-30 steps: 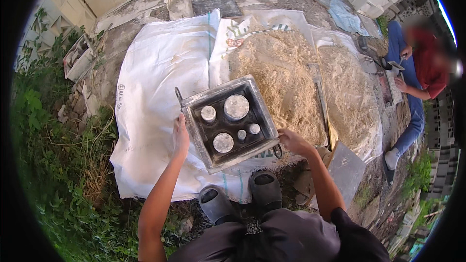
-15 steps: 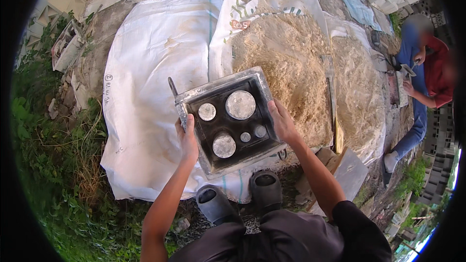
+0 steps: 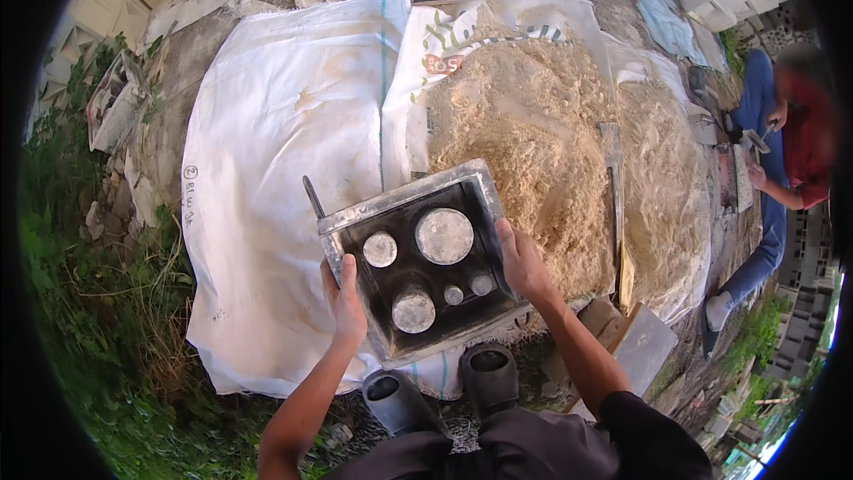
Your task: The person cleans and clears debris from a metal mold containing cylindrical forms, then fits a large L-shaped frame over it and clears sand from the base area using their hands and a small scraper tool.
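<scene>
Between my two hands I carry a square, dark metal mould (image 3: 404, 251) with a grey, dusty rim, tilted a little toward me. Inside it stand several round posts of different widths, the widest (image 3: 444, 236) at the upper right. My left hand (image 3: 345, 304) grips the left wall, thumb over the rim. On the right wall my right hand (image 3: 526, 262) is clamped, its thumb up along the edge. A thin metal handle (image 3: 313, 196) sticks out from the far left corner. The fingers under the mould are mostly hidden.
Below lies a white woven sheet (image 3: 284, 116). Beside it is a heap of sandy mix (image 3: 524, 116) with a long bar (image 3: 613, 187) along its right. A grey board (image 3: 640, 347) leans near my right forearm. At the far right a person in red (image 3: 804, 133) holds a trowel. Plants (image 3: 98, 329) grow at left.
The mould and both hands have come lower in the picture, nearer my feet. My grip on it looks the same. The whole view has shifted slightly.
</scene>
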Demonstrator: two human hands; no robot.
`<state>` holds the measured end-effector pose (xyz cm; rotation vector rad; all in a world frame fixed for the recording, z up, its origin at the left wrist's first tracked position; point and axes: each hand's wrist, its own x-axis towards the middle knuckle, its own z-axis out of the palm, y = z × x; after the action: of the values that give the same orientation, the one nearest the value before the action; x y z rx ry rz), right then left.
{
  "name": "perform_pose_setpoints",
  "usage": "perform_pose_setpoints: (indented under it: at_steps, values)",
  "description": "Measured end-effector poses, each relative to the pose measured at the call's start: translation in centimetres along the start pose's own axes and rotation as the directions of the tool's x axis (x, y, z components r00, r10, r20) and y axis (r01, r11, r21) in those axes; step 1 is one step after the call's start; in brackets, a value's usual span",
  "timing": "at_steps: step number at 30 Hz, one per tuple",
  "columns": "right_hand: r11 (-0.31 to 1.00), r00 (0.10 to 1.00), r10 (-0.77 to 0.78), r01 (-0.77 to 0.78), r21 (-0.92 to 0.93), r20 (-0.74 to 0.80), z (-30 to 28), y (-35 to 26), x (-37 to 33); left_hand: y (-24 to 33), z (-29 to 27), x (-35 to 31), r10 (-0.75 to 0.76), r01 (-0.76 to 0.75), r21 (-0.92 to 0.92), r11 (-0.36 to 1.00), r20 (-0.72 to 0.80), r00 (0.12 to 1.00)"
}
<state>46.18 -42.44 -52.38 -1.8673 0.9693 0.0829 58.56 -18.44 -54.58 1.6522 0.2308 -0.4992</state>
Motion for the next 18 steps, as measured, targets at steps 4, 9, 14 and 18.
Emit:
perform_pose_setpoints:
  at_steps: [4,9,14,18]
  values:
    - [0.998,0.997,-0.058,0.058,-0.001,-0.049,0.1,-0.2,0.0,0.2,0.3,0.0,0.458,-0.397,0.433,0.809,-0.042,0.888]
    - [0.991,0.990,-0.128,0.130,0.021,-0.062,-0.6,0.5,0.1,2.9,1.0,-1.3,0.649,-0.617,0.635,0.464,0.230,0.725]
    - [0.986,0.915,0.034,0.035,0.161,-0.403,-7.0,1.5,2.1,4.7,0.9,-0.4,0.688,-0.737,0.636,0.228,0.431,0.584]
    - [0.821,0.814,0.121,-0.404,-0.403,-0.568,-15.8,17.1,7.2,3.3,2.5,2.7,0.693,-0.643,0.509,0.572,0.118,0.711]
